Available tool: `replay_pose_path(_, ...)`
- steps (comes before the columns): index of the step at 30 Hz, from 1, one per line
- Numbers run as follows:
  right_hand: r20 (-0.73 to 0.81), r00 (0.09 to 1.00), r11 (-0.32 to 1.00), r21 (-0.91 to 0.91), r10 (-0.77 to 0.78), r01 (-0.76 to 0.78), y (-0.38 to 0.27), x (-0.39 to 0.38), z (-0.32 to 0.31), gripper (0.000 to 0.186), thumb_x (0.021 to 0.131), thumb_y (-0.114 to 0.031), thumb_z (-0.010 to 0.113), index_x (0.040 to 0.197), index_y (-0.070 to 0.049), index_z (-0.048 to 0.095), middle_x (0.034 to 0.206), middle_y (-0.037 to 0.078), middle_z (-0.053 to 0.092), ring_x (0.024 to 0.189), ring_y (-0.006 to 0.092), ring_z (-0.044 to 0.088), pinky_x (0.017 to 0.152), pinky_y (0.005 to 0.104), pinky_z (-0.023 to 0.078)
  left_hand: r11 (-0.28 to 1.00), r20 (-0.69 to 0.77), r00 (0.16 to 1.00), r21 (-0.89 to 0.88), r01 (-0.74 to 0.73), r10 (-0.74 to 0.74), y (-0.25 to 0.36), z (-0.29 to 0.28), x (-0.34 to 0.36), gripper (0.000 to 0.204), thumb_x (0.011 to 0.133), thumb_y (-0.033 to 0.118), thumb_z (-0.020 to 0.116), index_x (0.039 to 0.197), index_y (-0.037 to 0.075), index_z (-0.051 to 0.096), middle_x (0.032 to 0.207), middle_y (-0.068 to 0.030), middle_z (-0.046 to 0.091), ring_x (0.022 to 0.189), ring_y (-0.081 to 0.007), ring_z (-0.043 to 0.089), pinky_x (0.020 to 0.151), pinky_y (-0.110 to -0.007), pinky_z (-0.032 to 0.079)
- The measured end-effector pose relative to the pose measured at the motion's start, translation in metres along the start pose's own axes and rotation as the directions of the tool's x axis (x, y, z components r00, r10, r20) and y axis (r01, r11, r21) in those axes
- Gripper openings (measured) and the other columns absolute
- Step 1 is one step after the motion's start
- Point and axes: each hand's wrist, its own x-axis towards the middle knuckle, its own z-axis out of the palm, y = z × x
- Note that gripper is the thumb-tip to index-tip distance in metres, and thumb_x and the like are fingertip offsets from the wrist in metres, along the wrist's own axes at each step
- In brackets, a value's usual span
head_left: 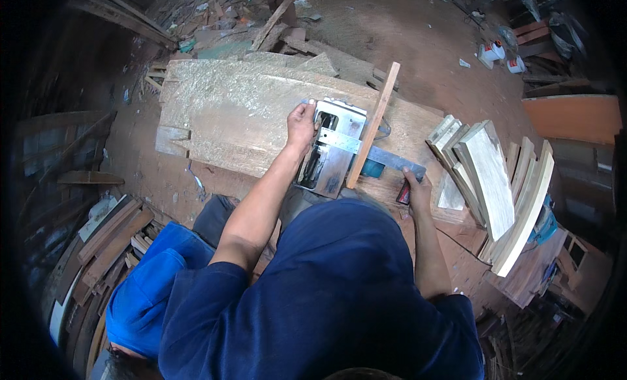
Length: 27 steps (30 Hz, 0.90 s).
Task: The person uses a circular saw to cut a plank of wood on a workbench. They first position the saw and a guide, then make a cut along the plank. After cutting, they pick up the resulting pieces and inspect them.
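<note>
In the head view a power tool with a metal base plate (345,121) lies on a long plank workbench (225,102). An upright-lying wooden batten (374,122) crosses the tool's right side, and a steel straightedge (392,159) runs across the base plate under or beside it. My left hand (302,125) has its fingers closed at the tool's upper left edge, by a small metal tip. My right hand (418,187) grips the straightedge's right end, along with a red-and-black object (403,194) that is partly hidden. A teal housing (372,168) shows under the straightedge.
Stacked pale boards (488,177) lean at the bench's right end. A person in a blue top (147,295) is at lower left, near piled timber (104,243). Scrap wood (287,40) lies behind the bench, and white containers (493,53) stand at the back right.
</note>
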Motion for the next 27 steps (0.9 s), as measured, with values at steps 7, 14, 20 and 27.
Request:
replay_pose_path(7,0.010,1.000,0.999,-0.020,0.029,-0.029,-0.004,-0.001,0.000,0.021,0.088,-0.026,0.078,0.091,-0.009,0.066,0.074,-0.002,0.060,0.065,0.0077,0.053,0.062,0.0234,0.042,0.999,0.002,1.000,-0.023,0.024,-0.024,0.008,0.003,-0.003,0.025,0.102,0.029,0.060,0.086,0.010,0.061,0.068,0.0032,0.058,0.049,-0.0040,0.044,0.044,-0.021,0.033)
replay_pose_path(14,0.005,1.000,0.999,-0.034,0.010,-0.010,0.002,0.005,-0.002,0.020,0.089,-0.025,0.077,0.092,-0.009,0.067,0.072,-0.002,0.060,0.064,0.0074,0.054,0.060,0.0228,0.041,0.999,-0.029,0.999,-0.016,0.043,-0.043,0.008,0.003,-0.002,0.027,0.100,0.030,0.064,0.081,0.010,0.060,0.063,0.0025,0.058,0.045,-0.0046,0.044,0.039,-0.022,0.031)
replay_pose_path(20,0.008,1.000,0.999,-0.037,0.012,-0.012,0.002,0.006,-0.004,0.019,0.089,-0.025,0.077,0.092,-0.009,0.067,0.073,-0.002,0.060,0.065,0.0074,0.054,0.060,0.0230,0.041,0.996,-0.014,0.997,-0.048,0.072,-0.073,0.010,0.004,-0.002,0.027,0.100,0.029,0.064,0.080,0.011,0.059,0.062,0.0031,0.057,0.045,-0.0044,0.045,0.038,-0.021,0.031)
replay_pose_path(27,-0.005,1.000,0.999,-0.025,0.027,-0.027,-0.005,-0.001,0.000,0.022,0.089,-0.026,0.078,0.093,-0.008,0.066,0.075,-0.003,0.059,0.067,0.0081,0.052,0.063,0.0240,0.042,0.998,-0.005,0.998,-0.005,0.067,-0.067,0.010,0.003,-0.002,0.025,0.100,0.030,0.063,0.085,0.011,0.060,0.067,0.0028,0.058,0.048,-0.0048,0.044,0.041,-0.022,0.031)
